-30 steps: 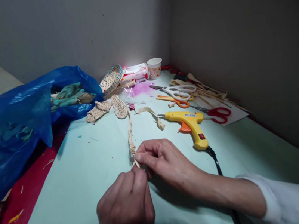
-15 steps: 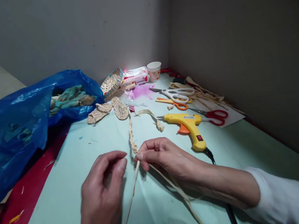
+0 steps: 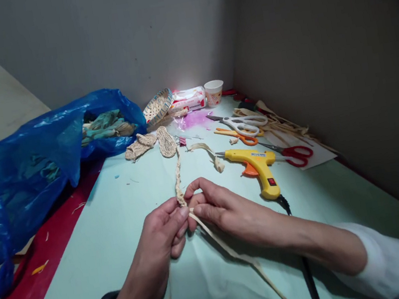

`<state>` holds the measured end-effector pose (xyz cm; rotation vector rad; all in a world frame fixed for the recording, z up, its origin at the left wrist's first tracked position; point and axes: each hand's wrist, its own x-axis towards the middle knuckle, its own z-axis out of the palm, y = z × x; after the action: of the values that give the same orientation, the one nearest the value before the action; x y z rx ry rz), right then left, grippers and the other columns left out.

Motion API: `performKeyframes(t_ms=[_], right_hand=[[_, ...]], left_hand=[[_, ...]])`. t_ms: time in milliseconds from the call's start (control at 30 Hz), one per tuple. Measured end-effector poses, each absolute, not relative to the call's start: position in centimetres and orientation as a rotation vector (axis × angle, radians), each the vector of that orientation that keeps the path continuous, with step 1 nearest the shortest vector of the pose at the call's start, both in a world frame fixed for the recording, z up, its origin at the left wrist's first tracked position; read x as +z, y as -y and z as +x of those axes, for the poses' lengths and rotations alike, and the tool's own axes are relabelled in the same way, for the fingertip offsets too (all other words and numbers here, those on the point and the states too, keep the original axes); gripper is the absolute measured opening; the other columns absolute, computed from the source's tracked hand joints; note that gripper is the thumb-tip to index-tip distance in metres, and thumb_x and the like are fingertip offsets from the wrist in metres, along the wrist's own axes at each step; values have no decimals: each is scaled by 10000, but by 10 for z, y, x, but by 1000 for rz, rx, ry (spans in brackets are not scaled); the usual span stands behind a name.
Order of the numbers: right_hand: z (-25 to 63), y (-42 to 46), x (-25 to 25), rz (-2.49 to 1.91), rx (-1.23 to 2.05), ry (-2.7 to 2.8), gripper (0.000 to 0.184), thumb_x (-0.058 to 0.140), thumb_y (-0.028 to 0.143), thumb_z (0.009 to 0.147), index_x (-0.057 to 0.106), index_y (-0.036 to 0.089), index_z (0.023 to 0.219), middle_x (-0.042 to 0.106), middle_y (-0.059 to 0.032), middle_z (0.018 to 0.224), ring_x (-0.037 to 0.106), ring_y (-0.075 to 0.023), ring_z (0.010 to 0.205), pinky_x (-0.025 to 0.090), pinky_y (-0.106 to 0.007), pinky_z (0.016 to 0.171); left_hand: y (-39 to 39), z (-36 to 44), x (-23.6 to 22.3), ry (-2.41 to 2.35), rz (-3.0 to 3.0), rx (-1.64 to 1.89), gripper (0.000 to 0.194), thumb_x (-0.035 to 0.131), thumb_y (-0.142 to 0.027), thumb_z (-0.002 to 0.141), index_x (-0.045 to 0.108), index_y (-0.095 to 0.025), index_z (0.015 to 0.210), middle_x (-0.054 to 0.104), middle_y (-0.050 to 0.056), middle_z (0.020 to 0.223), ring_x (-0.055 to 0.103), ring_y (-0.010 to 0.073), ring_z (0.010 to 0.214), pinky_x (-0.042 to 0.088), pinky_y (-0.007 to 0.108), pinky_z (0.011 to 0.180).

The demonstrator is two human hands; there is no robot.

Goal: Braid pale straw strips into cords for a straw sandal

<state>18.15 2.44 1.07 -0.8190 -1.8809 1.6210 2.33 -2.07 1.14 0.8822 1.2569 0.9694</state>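
A pale plaited braid runs from a coiled oval sole-shaped piece down to my hands. My left hand is closed in a pinch on the braid's near end, thumb on top. Beside it, my right hand pinches a loose strand close to the same end. That strand trails down to the lower right, and a thinner one hangs below my left hand. The fingertips of both hands nearly touch and partly hide the plait's end. A second woven piece lies left of the coiled oval.
To the right lie a yellow glue gun with a black cord, red-handled scissors, white-handled scissors and orange-handled scissors. A blue plastic bag fills the left. Behind are a small basket, a tissue pack and a paper cup.
My left hand has moved right and closed on the braid's end; before, it was held apart with thumb and fingers open. My right hand has stayed near that end. The view has shifted slightly.
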Motion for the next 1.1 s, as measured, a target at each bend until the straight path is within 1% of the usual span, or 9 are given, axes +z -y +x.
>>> performKeyframes(t_ms=[167,233,333,467,567,700,900,1000,1100], right_hand=[[184,-21,15,-948,802,2433,214,426,156,899,397,141,1110,647,-50,775,550,-166,634,370,-264,562],[180,-13,11,-895,373,2549,183,420,105,865,437,131,1045,621,-55,730,522,-175,590,316,-274,493],[171,2,3,-654,-118,2521,184,367,66,860,497,113,981,630,-91,753,549,-193,636,343,-299,489],[160,15,-8,-463,-461,2447,185,401,91,859,561,91,954,657,-97,710,578,-209,610,393,-326,488],[154,19,-13,-439,-516,2404,190,411,67,848,575,104,937,665,-78,676,589,-205,604,435,-343,539],[156,18,-6,-444,-381,2444,200,387,72,870,572,114,933,669,-76,697,603,-207,643,438,-358,592],[182,-21,30,-1027,706,2244,240,440,312,944,614,164,871,654,-32,763,557,-141,675,383,-272,614],[185,-43,28,-984,1237,2136,323,492,411,921,657,162,800,640,-6,725,538,-120,674,356,-241,604],[178,-49,16,-861,1627,1930,305,532,389,891,645,132,773,591,2,661,483,-102,628,342,-224,586]], left_hand=[[20,25,6,-1502,1003,1041,241,596,-315,829,563,-150,657,409,-73,471,274,33,404,191,178,389],[20,26,4,-1538,1004,1070,281,607,-307,816,539,-148,595,452,-60,478,329,37,428,253,170,421],[20,25,3,-1493,914,1110,204,632,-300,788,600,-148,656,564,-28,568,471,71,529,376,183,525],[19,24,6,-1479,821,1087,162,710,-294,709,662,-140,724,620,-8,630,538,102,597,413,205,578],[18,26,9,-1442,744,1077,169,736,-290,677,669,-140,720,628,-5,644,557,109,612,417,204,580],[18,25,9,-1396,685,1048,199,740,-305,698,680,-144,799,603,-12,629,526,90,569,396,189,542],[23,22,9,-1308,785,1076,268,674,-332,774,609,-174,980,547,-34,621,418,66,506,310,171,468],[25,24,13,-1324,845,1082,342,675,-305,772,504,-215,1054,549,-54,601,401,69,497,276,160,452],[27,26,15,-1332,899,1058,330,648,-293,793,444,-235,1046,563,-61,610,350,56,461,233,157,437]])
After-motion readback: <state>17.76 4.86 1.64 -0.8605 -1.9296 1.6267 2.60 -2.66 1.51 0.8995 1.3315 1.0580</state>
